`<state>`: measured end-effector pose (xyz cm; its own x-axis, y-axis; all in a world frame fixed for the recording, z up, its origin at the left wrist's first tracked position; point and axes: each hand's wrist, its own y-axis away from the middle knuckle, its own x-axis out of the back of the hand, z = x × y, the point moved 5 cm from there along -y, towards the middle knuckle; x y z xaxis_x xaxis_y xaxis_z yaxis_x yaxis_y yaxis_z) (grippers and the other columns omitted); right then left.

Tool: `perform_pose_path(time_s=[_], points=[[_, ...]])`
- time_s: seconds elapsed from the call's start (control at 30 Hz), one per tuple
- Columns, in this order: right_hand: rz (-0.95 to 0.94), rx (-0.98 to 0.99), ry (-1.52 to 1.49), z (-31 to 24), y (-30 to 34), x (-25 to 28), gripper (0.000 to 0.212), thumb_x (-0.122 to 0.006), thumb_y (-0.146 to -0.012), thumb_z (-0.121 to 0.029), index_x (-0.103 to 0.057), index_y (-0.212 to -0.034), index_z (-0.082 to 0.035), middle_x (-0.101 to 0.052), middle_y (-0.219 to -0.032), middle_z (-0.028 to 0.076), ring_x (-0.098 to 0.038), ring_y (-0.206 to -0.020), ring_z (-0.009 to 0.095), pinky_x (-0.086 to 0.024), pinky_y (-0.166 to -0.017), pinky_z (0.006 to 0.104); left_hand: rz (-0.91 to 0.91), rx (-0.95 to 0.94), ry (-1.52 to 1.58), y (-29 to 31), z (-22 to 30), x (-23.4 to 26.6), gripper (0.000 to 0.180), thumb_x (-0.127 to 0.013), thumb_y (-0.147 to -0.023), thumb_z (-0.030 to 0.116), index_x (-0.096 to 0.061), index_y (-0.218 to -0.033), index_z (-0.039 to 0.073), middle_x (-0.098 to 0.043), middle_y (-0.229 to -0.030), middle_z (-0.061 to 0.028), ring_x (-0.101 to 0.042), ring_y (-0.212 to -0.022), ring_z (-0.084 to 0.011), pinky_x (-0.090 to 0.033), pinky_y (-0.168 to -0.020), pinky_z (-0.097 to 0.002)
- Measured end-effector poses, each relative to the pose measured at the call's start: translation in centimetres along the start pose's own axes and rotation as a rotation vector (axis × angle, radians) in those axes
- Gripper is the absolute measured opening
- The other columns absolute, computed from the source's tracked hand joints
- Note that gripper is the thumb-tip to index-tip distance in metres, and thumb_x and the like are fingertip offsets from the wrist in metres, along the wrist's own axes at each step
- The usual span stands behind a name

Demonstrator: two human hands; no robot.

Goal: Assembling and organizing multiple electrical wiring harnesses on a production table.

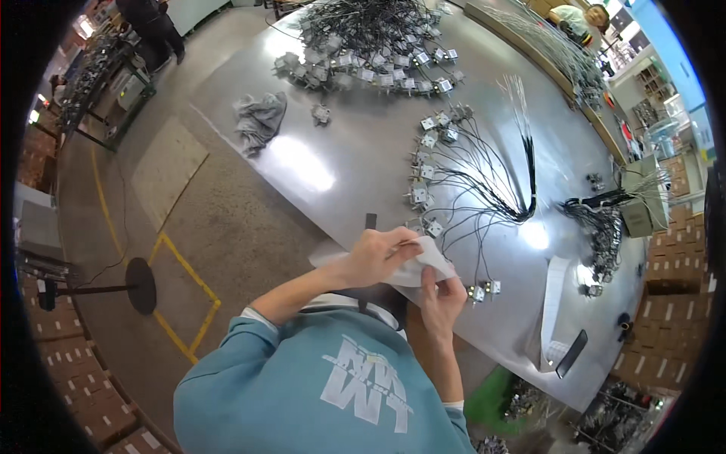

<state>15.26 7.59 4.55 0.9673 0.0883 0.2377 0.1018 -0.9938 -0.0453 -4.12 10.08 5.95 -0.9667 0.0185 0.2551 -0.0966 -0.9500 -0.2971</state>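
Close to my body, at the table's near edge, a thin translucent white plastic bag [432,256] is stretched between my hands. My left hand [373,257] pinches its upper edge with thumb and fingers. Lower down and to the right, my right hand [443,296] grips the bag's other side between thumb and fingers. Just beyond the bag, small square metal parts [420,195] with black wires are laid in a curved row. Their wires gather into a black bundle [522,216] with bare silvery ends. Two more wired parts [484,290] sit beside my right hand.
A large heap of wired parts [370,60] covers the far end of the metal table [340,144]. A grey cloth [261,121] lies near its left edge. To the right are another wire bundle [605,227], a white label strip [556,303] and a dark flat object [572,353].
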Motion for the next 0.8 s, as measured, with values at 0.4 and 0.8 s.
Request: perform_pose_path(time_s=[0.4, 0.8], points=[[-0.095, 0.465, 0.401, -6.1, -0.4, -0.8, 0.029, -0.074, -0.082, 0.004, -0.080, -0.110, 0.000, -0.081, -0.096, 0.017, -0.079, -0.087, 0.031, -0.060, -0.084, 0.0363, -0.003, 0.085, 0.414, 3.7, -1.1, 2.5, 0.032, -0.078, -0.096, 0.014, -0.071, -0.126, 0.008, -0.079, -0.109, -0.0150, -0.077, -0.099, -0.0284, -0.059, -0.089, -0.0377], [0.643, 0.445, 1.417, -9.0, -11.9, 22.5, 0.055, -0.059, -0.104, -0.010, -0.045, -0.154, 0.010, -0.060, -0.146, 0.027, -0.069, -0.116, 0.038, -0.059, -0.092, 0.0426, -0.279, 0.134, -0.233, 5.7, -11.0, 3.7, 0.031, -0.082, -0.086, 0.032, -0.069, -0.107, 0.013, -0.074, -0.086, -0.0133, -0.072, -0.085, -0.0402, -0.055, -0.075, -0.0510]])
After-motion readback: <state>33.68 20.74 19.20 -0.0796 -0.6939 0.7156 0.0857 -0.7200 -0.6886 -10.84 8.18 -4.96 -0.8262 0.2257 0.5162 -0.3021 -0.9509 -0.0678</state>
